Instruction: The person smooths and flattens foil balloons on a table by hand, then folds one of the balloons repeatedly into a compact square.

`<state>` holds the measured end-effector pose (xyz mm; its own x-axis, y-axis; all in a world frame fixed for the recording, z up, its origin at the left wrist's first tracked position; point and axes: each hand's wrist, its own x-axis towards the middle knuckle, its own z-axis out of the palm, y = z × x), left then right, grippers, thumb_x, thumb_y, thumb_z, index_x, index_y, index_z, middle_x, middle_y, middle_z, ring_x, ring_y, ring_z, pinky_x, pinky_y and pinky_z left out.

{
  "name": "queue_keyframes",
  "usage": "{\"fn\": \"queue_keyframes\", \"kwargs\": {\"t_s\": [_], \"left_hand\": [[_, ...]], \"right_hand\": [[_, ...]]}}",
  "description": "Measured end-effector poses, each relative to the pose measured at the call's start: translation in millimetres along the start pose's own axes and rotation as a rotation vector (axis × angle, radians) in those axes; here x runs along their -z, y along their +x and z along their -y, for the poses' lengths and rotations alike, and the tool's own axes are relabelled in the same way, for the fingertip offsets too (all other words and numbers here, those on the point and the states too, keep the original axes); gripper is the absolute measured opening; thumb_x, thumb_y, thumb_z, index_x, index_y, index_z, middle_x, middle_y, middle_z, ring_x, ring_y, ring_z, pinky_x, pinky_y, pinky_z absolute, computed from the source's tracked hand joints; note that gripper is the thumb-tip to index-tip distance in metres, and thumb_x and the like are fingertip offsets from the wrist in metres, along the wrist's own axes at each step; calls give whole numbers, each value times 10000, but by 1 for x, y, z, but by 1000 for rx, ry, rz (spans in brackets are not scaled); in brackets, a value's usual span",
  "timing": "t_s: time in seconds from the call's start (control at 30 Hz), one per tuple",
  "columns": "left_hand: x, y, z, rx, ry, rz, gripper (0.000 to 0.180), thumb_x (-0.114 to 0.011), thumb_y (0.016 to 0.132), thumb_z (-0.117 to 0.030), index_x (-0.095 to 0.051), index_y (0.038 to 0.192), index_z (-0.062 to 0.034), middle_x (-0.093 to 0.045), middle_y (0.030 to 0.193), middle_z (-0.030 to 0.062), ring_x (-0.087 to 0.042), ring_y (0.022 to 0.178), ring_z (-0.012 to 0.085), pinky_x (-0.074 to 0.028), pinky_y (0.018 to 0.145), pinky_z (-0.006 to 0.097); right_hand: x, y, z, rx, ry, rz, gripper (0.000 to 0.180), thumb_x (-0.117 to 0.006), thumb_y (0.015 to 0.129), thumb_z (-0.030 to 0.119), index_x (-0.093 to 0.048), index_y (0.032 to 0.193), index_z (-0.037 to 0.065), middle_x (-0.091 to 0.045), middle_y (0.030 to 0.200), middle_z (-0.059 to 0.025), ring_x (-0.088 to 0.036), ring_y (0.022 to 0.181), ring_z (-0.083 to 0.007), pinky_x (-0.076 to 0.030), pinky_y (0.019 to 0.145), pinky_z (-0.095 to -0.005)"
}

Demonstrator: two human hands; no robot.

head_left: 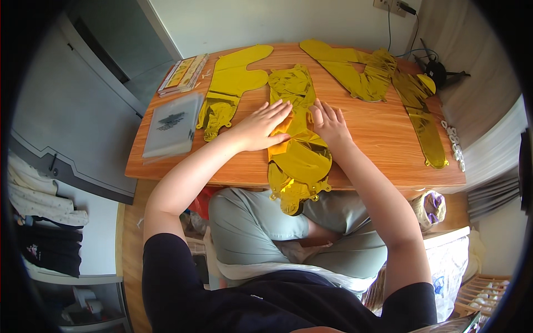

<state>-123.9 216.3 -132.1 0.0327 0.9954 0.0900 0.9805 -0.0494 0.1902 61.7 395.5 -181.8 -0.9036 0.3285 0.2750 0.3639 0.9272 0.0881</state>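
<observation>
A flat, uninflated gold foil balloon [304,162] lies creased in front of me, its lower end hanging over the table's near edge. My left hand [264,127] rests on its left side with the fingers stretched out and the thumb apart. On its right side is my right hand [332,125], fingers extended, touching the foil's edge. Neither hand grips anything that I can see. To the left lies another gold foil balloon [230,77]. A third foil balloon [355,69] lies at the back right, beside a long gold foil balloon [425,125].
The wooden table [233,166] carries a clear plastic sleeve [171,127] and a stack of booklets [184,74] at left. White rings [454,145] line its right edge. A black device with antennas [436,71] stands at the back right. Below is a small bin [430,210].
</observation>
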Motion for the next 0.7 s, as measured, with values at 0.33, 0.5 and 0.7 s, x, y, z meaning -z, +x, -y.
{"fn": "queue_keyframes", "kwargs": {"t_s": [0.33, 0.5, 0.7], "left_hand": [[-7, 1, 5, -50, 76, -6, 739, -596, 1024, -384, -302, 1630, -79, -283, 1701, 163, -237, 1584, 339, -211, 1290, 491], [-4, 5, 0, -42, 37, -3, 742, -622, 1002, -362, -329, 1615, -64, -312, 1684, 177, -266, 1571, 355, -230, 1280, 494], [-10, 4, 8, -64, 35, -22, 759, -561, 1018, -497, -376, 1580, -21, -329, 1673, 195, -261, 1574, 345, -221, 1284, 475]], "right_hand": [[19, -10, 4, 53, 117, -2, 722, -688, 912, 369, -380, 1463, 17, -308, 1669, -225, -315, 1546, -372, -265, 1242, -566], [24, -11, -2, -13, 262, 16, 783, -731, 846, 483, -440, 1436, 57, -295, 1676, -225, -268, 1560, -388, -224, 1260, -575], [42, -9, 6, -60, 313, 31, 665, -735, 854, 442, -536, 1396, 111, -287, 1698, -167, -238, 1572, -380, -210, 1271, -577]]}}
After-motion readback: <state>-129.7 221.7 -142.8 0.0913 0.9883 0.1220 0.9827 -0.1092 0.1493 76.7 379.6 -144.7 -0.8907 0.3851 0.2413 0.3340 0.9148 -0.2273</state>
